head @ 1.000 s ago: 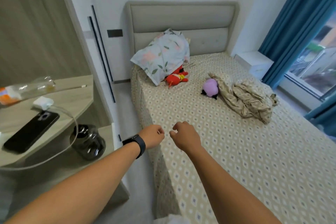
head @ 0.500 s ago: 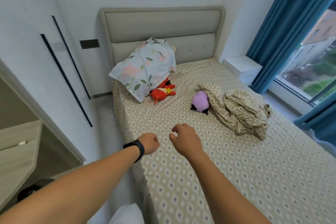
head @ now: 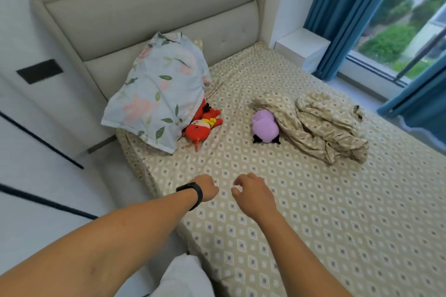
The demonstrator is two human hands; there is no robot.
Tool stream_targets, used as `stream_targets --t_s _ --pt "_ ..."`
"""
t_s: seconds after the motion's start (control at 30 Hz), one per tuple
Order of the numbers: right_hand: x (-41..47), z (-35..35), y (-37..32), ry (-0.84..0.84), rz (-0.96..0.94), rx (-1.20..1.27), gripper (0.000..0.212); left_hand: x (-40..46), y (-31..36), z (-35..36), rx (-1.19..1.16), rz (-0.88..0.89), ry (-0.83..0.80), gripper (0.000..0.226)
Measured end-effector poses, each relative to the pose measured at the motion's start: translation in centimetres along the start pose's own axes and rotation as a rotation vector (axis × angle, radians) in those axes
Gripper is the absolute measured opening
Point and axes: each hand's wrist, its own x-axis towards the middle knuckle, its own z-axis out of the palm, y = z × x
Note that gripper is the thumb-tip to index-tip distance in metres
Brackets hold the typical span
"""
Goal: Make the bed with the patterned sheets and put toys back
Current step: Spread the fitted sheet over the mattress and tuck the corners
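Both of my hands are curled, and neither grip has hold of anything that I can see. My left hand (head: 207, 190), with a black wristband (head: 192, 194) on the wrist, is balled loosely over the near left edge of the bed, knuckles away from me. My right hand (head: 253, 194) is just beside it, apart by a small gap, its fingers (head: 237, 182) bent inward and its thumb toward the left hand; whether the fingertips brush the fabric I cannot tell. Under both grips lies the patterned sheet (head: 313, 224), beige with small diamond marks, spread over the mattress and hanging down the left side. Ahead of my left grip and further up the bed, a floral pillow (head: 156, 94) leans against the grey padded headboard (head: 149, 17). A red plush toy (head: 201, 128) lies tucked partly under the pillow's lower right corner, touching it. Ahead of my right grip, well apart from it, a purple plush toy (head: 264, 125) lies on the sheet, its far side touching a crumpled bundle of matching patterned fabric (head: 323, 128) that sits to the right of it. Far right of my grips, blue curtains (head: 350, 7) hang beside the window (head: 405, 21), and a white bedside cabinet (head: 303, 47) stands at the bed's far corner.
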Motion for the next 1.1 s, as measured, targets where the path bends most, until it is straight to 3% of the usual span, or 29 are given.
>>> stream_targets --t_s 0.13,0.2,0.27,0.37,0.5,0.77,0.9,0.93,1.03,1.1 --pt "2.8 -1.4 -1.4 0.030 0.076 0.028 0.033 3.5 1.7 -4.4 0.059 0.035 -0.047 0.022" --pt "3.6 -2.4 -1.6 0.073 0.093 0.012 0.033 4.7 3.4 -5.5 0.071 0.097 -0.057 0.046" --pt "4.6 -3.1 -1.5 0.107 0.098 0.026 0.033 5.0 4.8 -6.4 0.115 0.130 -0.064 0.023" --pt "6.3 -3.6 -1.8 0.130 0.054 0.003 0.034 5.2 5.8 -7.7 0.176 0.172 -0.019 0.030" --pt "7.8 -2.3 -3.4 0.009 -0.005 -0.165 0.037 5.9 4.1 -9.3 0.268 0.171 0.027 0.026" --pt "18.0 -2.6 -10.5 0.097 -0.092 -0.164 0.034 13.0 -4.2 -19.1 0.159 0.077 0.157 0.035" --pt "23.7 -1.0 -15.3 0.053 -0.115 -0.188 0.034 17.0 -8.9 -23.9 0.169 0.037 0.143 0.028" --pt "29.1 1.5 -19.1 0.042 -0.131 -0.187 0.033 21.2 -12.8 -27.4 0.162 0.021 0.124 0.027" --pt "36.2 4.1 -24.8 0.003 -0.085 -0.141 0.031 27.9 -18.1 -32.5 0.016 0.011 0.139 0.028" --pt "39.8 5.5 -28.3 -0.082 -0.064 -0.142 0.033 31.6 -21.7 -36.1 -0.163 -0.030 0.238 0.049"
